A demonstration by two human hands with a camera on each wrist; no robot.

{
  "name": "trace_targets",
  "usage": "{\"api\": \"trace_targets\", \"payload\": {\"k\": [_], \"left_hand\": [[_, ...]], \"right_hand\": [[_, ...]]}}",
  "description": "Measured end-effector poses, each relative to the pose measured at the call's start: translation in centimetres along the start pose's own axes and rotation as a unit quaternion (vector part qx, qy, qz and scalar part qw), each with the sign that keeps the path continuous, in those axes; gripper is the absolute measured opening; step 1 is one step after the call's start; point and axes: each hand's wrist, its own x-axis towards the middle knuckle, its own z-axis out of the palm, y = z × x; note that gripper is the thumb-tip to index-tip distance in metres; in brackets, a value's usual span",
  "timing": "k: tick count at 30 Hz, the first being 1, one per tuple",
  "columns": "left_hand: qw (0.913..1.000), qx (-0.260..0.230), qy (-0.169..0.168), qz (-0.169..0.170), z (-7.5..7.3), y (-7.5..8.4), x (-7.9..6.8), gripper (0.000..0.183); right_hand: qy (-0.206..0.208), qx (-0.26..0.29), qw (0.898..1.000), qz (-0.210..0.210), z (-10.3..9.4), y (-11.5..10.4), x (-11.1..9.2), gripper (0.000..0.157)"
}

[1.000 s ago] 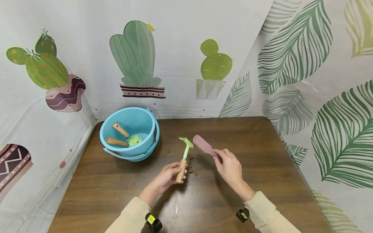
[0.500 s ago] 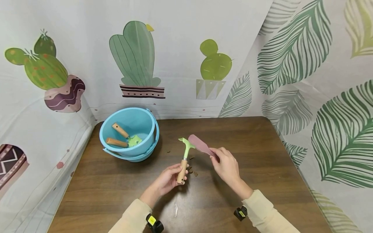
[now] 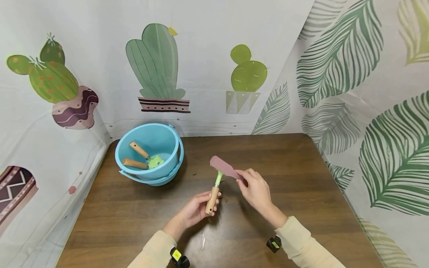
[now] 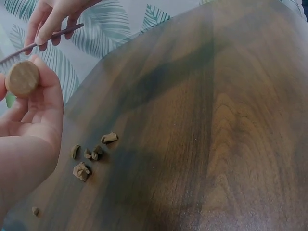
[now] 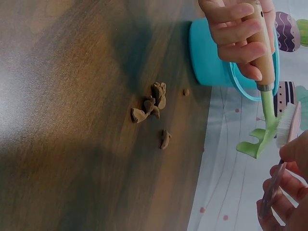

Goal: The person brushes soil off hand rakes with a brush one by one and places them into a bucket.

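Observation:
My left hand (image 3: 194,213) grips the wooden handle (image 3: 212,204) of a small green hand rake (image 5: 269,108), held up off the table. A pink brush (image 3: 222,166) with white bristles is in my right hand (image 3: 256,189), pinched by its handle. The bristles (image 5: 286,124) face the back of the rake's head and appear to touch it. From the head view, the brush covers most of that head; its tines show in the right wrist view. Under the hands lie several brown crumbly lumps (image 5: 158,96), like bits of soil or clay.
A light blue bucket (image 3: 151,134) stands at the table's back left, its handle hanging down. Inside lie two tools with wooden handles (image 3: 135,163) and a green head (image 3: 155,162). Printed cloth (image 3: 207,67) hangs behind the brown table (image 3: 285,156).
The brush has moved left from beside the rake's head to over it. My left hand has shifted slightly right, and the rake tilts a little more to the right.

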Motion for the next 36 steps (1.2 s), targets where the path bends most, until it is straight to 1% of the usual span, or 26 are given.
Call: {"api": "trace_targets", "payload": {"k": [6, 16, 25, 28, 32, 36], "left_hand": [[0.9998, -0.003, -0.019, 0.004, 0.0, 0.1, -0.3, 0.031], [0.9991, -0.007, -0.04, 0.012, 0.1, 0.2, -0.3, 0.033], [0.9992, 0.003, -0.038, 0.014, -0.3, 0.3, -0.5, 0.033], [0.9993, 0.007, -0.033, 0.013, -0.5, 0.4, -0.5, 0.034], [0.9995, 0.016, -0.025, 0.011, -0.6, 0.5, -0.6, 0.04], [0.9995, 0.025, -0.018, 0.01, -0.8, 0.7, -0.7, 0.04]], "right_hand": [[-0.003, 0.001, 1.0, -0.002, 0.1, 0.2, -0.1, 0.028], [0.001, -0.004, 1.0, 0.004, 0.2, 1.5, -0.6, 0.029], [-0.003, -0.007, 1.0, 0.013, -0.2, 2.7, -1.2, 0.029], [-0.001, -0.01, 1.0, 0.013, -0.2, 3.1, -1.3, 0.029], [0.005, -0.017, 1.0, 0.014, -0.3, 3.7, -1.4, 0.029], [0.008, -0.029, 0.999, 0.016, -0.5, 4.2, -1.5, 0.028]]}}
